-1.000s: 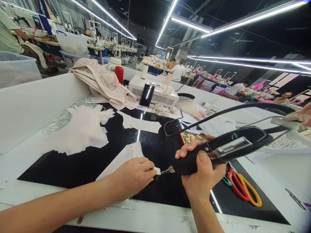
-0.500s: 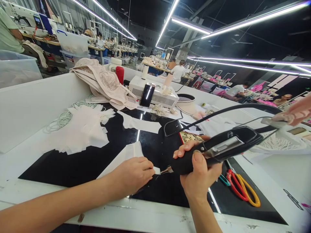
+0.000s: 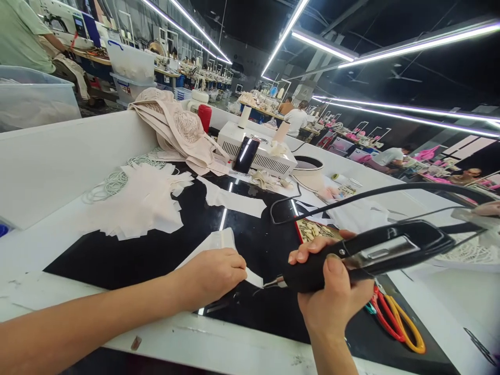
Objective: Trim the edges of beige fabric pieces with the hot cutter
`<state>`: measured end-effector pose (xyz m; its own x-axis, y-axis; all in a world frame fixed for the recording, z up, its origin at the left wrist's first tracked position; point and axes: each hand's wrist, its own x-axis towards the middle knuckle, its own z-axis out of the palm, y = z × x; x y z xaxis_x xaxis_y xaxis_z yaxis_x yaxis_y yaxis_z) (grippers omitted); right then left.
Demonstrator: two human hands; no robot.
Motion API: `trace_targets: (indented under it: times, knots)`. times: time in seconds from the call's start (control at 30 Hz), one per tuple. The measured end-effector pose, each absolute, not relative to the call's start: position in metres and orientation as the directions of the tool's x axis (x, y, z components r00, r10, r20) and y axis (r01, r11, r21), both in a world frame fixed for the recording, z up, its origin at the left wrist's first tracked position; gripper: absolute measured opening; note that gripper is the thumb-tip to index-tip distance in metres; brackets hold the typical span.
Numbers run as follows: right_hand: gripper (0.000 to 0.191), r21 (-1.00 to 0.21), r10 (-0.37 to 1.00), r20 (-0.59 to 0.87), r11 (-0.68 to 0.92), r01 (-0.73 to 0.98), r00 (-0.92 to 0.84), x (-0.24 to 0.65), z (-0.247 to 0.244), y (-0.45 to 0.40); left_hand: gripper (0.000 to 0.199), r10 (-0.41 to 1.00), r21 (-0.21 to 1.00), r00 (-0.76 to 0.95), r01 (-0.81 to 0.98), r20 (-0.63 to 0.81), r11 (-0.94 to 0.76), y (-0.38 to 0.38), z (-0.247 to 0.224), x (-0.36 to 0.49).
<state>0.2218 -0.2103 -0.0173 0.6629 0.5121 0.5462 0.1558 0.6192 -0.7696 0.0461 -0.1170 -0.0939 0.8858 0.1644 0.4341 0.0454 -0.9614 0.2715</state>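
Observation:
My left hand (image 3: 219, 272) is closed on a pale fabric piece (image 3: 226, 238) that lies over the black mat (image 3: 113, 260). A narrow white end of the piece pokes out to the right of my fingers. My right hand (image 3: 332, 276) is wrapped round a black handheld tool (image 3: 375, 250) with a silver plate on its side. Its thin metal tip (image 3: 276, 282) points left and reaches the end of the white strip. A black cable (image 3: 390, 191) arches behind the tool.
Scissors with red and yellow handles (image 3: 406, 325) lie right of my right hand. Behind are cut pale pieces (image 3: 136, 203), a phone (image 3: 247, 154), a white box (image 3: 273, 156), a red-edged tray (image 3: 312, 230) and stacked bra parts (image 3: 175, 125). Another person's hand (image 3: 488, 208) shows at the right edge.
The view has shifted, so most things sit further right. More of the white strip shows beyond my left fingers, and the tool tip is still at its end. The other person's hand shows less.

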Motion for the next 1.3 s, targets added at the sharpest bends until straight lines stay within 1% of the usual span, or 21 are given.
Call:
trace_targets:
  times: [0.2, 0.4, 0.53, 0.87, 1.0, 1.3]
  knots:
    - [0.038, -0.752, 0.489, 0.555, 0.641, 0.154, 0.673, 0.217, -0.009, -0.197, 0.018, 0.171, 0.280, 0.876, 0.043, 0.450, -0.959, -0.118, -0.094, 0.047]
    - [0.034, -0.747, 0.529, 0.566, 0.654, 0.121, 0.632, 0.209, -0.015, -0.182, 0.018, 0.166, 0.281, 0.872, 0.035, 0.461, -0.959, -0.118, -0.095, 0.047]
    - [0.034, -0.744, 0.528, 0.569, 0.658, 0.119, 0.630, 0.209, -0.020, -0.179, 0.017, 0.160, 0.265, 0.864, 0.032, 0.478, -0.964, -0.119, -0.095, 0.049]
    - [0.033, -0.765, 0.525, 0.543, 0.631, 0.127, 0.656, 0.209, -0.015, -0.183, 0.018, 0.178, 0.285, 0.860, 0.040, 0.478, -0.958, -0.119, -0.096, 0.048]
    - [0.038, -0.743, 0.488, 0.566, 0.651, 0.155, 0.664, 0.216, -0.015, -0.187, 0.018, 0.165, 0.266, 0.862, 0.036, 0.480, -0.963, -0.120, -0.096, 0.048]
    - [0.037, -0.765, 0.497, 0.533, 0.628, 0.140, 0.684, 0.215, -0.015, -0.188, 0.018, 0.169, 0.266, 0.866, 0.044, 0.470, -0.963, -0.119, -0.096, 0.048]
